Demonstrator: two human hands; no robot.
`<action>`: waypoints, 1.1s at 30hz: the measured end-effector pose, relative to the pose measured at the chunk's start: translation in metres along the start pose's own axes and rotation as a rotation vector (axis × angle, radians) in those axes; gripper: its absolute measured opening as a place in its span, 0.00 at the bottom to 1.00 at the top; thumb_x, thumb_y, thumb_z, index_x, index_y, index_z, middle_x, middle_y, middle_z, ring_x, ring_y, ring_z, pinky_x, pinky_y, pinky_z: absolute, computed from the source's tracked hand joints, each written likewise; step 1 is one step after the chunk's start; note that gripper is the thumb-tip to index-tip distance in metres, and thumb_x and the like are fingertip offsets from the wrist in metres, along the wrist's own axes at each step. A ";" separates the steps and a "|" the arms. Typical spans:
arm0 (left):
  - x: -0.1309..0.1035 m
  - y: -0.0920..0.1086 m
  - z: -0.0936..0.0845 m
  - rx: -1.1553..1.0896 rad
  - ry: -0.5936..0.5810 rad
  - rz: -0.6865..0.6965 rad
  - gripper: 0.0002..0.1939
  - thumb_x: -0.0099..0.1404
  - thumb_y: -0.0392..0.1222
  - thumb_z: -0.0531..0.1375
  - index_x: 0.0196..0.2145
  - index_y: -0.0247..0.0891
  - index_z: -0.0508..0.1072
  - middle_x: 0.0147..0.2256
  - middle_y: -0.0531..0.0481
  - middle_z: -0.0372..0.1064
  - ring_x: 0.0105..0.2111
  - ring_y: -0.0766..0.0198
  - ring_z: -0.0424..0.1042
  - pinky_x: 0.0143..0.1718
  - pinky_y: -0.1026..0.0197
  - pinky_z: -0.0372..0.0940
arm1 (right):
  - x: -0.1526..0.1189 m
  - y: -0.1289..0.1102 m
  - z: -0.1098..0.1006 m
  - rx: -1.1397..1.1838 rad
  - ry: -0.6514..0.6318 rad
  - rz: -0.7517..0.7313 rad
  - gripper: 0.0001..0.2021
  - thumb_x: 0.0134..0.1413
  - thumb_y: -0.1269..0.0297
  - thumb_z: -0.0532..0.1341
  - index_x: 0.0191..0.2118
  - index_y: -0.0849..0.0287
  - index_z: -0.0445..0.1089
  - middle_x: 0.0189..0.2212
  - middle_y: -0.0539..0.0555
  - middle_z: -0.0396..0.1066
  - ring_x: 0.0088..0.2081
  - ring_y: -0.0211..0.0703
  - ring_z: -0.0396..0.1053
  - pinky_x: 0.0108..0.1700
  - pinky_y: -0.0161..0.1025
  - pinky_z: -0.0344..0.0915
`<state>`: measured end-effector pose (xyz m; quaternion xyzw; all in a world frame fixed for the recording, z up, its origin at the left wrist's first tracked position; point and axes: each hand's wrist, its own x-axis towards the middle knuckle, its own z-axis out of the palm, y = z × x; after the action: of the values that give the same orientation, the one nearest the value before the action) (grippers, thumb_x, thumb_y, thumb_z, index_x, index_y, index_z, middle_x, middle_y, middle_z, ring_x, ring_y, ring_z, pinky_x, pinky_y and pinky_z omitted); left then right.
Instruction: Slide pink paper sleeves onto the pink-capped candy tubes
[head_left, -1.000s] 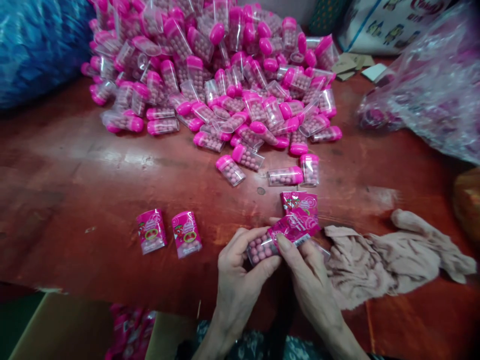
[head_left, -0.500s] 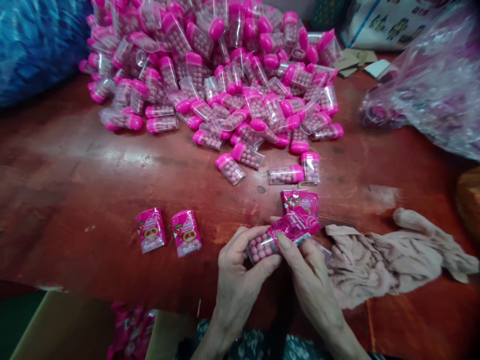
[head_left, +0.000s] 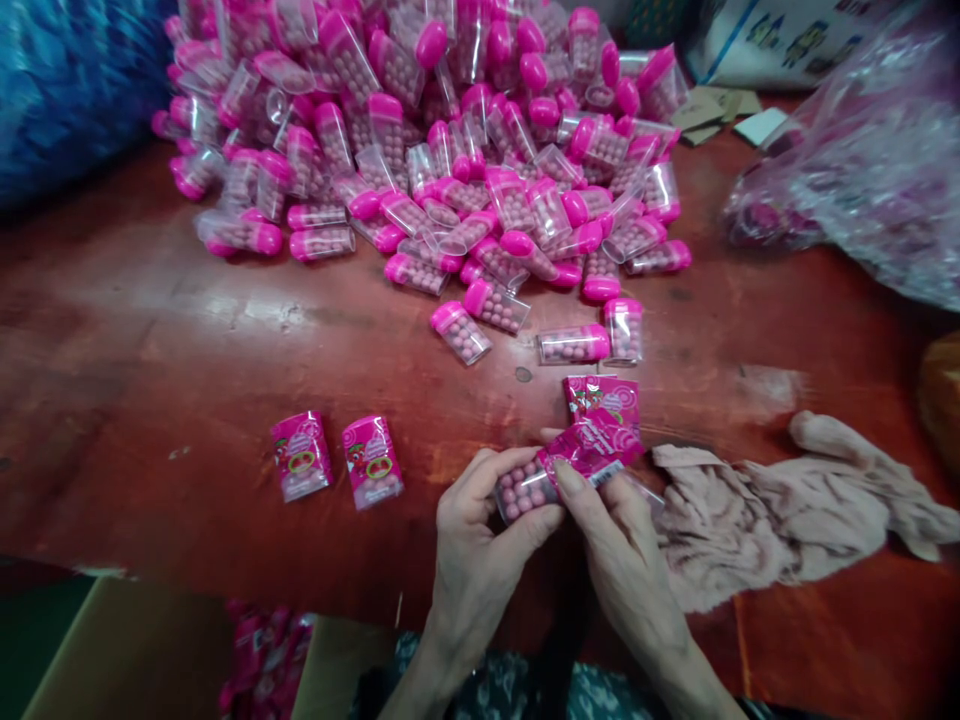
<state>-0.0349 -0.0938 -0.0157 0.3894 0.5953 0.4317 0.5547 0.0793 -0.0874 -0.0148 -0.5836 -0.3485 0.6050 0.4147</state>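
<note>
My left hand (head_left: pixel 484 545) is closed round the clear end of a small candy container (head_left: pixel 525 492) full of pink balls. Over its other end sits a printed pink sleeve (head_left: pixel 592 445), pinched by my right hand (head_left: pixel 611 525) between thumb and fingers. The container's capped end is hidden under the sleeve. Just beyond my fingers lies a small stack of flat pink sleeves (head_left: pixel 621 393). To the left, two sleeved containers (head_left: pixel 301 456) lie side by side on the red table (head_left: pixel 187 350).
A large heap of pink-capped containers (head_left: pixel 514 200) covers the back of the table. A crumpled beige cloth (head_left: pixel 810 515) lies right of my hands, with a clear plastic bag (head_left: pixel 870 180) behind it. A blue bag (head_left: pixel 75 100) stands at back left. Below the front edge is a cardboard box (head_left: pixel 112 650) holding pink packs.
The view has shifted very slightly. Both hands keep the same hold on the container and its sleeve, with hardly any visible movement.
</note>
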 end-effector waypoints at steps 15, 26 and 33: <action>0.001 0.003 0.000 -0.032 -0.001 -0.013 0.17 0.52 0.36 0.65 0.41 0.45 0.72 0.38 0.53 0.68 0.37 0.62 0.71 0.40 0.62 0.65 | 0.000 0.004 -0.003 -0.016 0.003 0.006 0.20 0.56 0.57 0.58 0.54 0.49 0.62 0.55 0.51 0.62 0.57 0.50 0.57 0.60 0.52 0.51; 0.000 0.005 0.000 -0.033 0.013 -0.035 0.17 0.52 0.35 0.65 0.40 0.45 0.73 0.37 0.54 0.69 0.37 0.64 0.71 0.39 0.64 0.66 | 0.000 0.005 -0.003 -0.067 0.020 0.008 0.17 0.54 0.56 0.59 0.50 0.50 0.66 0.53 0.52 0.64 0.57 0.52 0.56 0.59 0.54 0.51; 0.001 0.005 0.001 -0.031 0.010 -0.034 0.17 0.51 0.35 0.65 0.40 0.46 0.73 0.37 0.55 0.68 0.36 0.65 0.71 0.38 0.66 0.65 | -0.001 0.005 -0.005 -0.060 0.030 0.015 0.16 0.53 0.56 0.60 0.48 0.51 0.67 0.52 0.51 0.64 0.57 0.52 0.55 0.60 0.54 0.49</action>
<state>-0.0344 -0.0912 -0.0114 0.3682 0.5980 0.4333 0.5649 0.0835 -0.0911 -0.0194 -0.6074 -0.3556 0.5885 0.3978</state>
